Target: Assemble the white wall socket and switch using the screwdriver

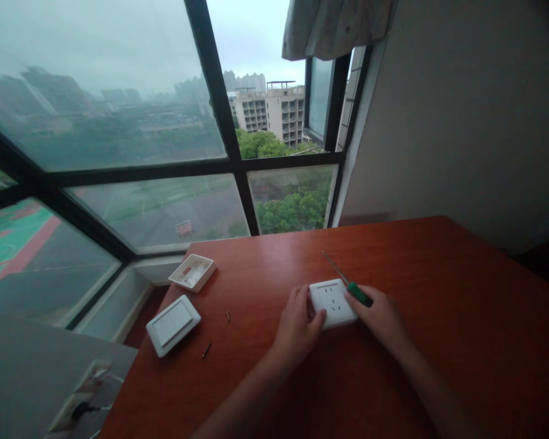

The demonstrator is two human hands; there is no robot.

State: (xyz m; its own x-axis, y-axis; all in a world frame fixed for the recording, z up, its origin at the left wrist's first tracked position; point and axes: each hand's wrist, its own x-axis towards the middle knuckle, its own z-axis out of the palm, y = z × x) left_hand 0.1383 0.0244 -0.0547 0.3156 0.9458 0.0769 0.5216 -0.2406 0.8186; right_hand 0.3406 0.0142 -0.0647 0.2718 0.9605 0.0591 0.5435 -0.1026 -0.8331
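A white wall socket (pixel 332 300) with several slots in its face is held at the table between both hands. My left hand (pixel 298 323) grips its left edge, the thumb at the front corner. At the opposite side, my right hand (pixel 380 314) has a screwdriver (pixel 358 294) with a green handle tucked in it, and its fingers also touch the socket's right edge. The screwdriver's thin shaft points away, up and to the left, off the socket. Whether the socket's underside rests on the wood is hidden.
On the reddish-brown table (pixel 265 262), a white wall switch (pixel 174 325) lies at the left edge, with an open white mounting box (pixel 193 272) behind it. Two screws, one brassy (pixel 228 317) and one dark (pixel 206 350), lie nearby. Windows (pixel 160 207) border the far side.
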